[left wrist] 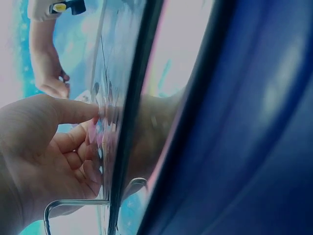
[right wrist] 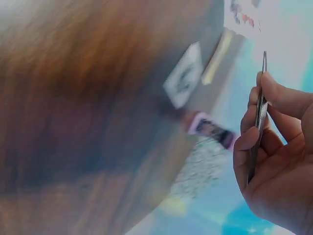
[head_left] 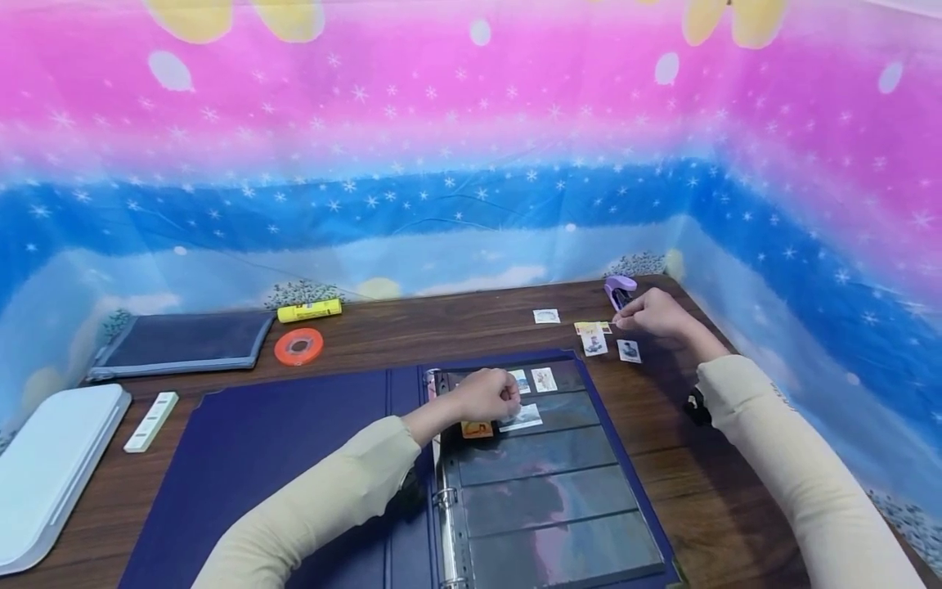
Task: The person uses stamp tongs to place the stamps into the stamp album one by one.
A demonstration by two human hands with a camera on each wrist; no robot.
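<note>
My right hand (head_left: 657, 315) grips metal tweezers (right wrist: 260, 117), their tips pointing at a small cluster of stamps (head_left: 593, 340) on the table. Whether the tips touch a stamp I cannot tell. Another stamp (head_left: 629, 351) lies just below this hand. Over the upper rows of a black stamp page (head_left: 545, 466), my left hand (head_left: 486, 395) has its fingers curled and pinches the clear pocket strip (left wrist: 100, 127). Next to it are a white stamp (head_left: 544, 379), a grey stamp (head_left: 524, 417) and an orange stamp (head_left: 477, 429), partly hidden by the hand.
The blue ring binder (head_left: 294, 458) lies spread across the table. A purple stapler (head_left: 620, 286) stands behind my right hand. At the back left are a glue stick (head_left: 309, 310), orange tape roll (head_left: 298, 347) and dark zip pouch (head_left: 184, 342); a white case (head_left: 59, 474) lies left.
</note>
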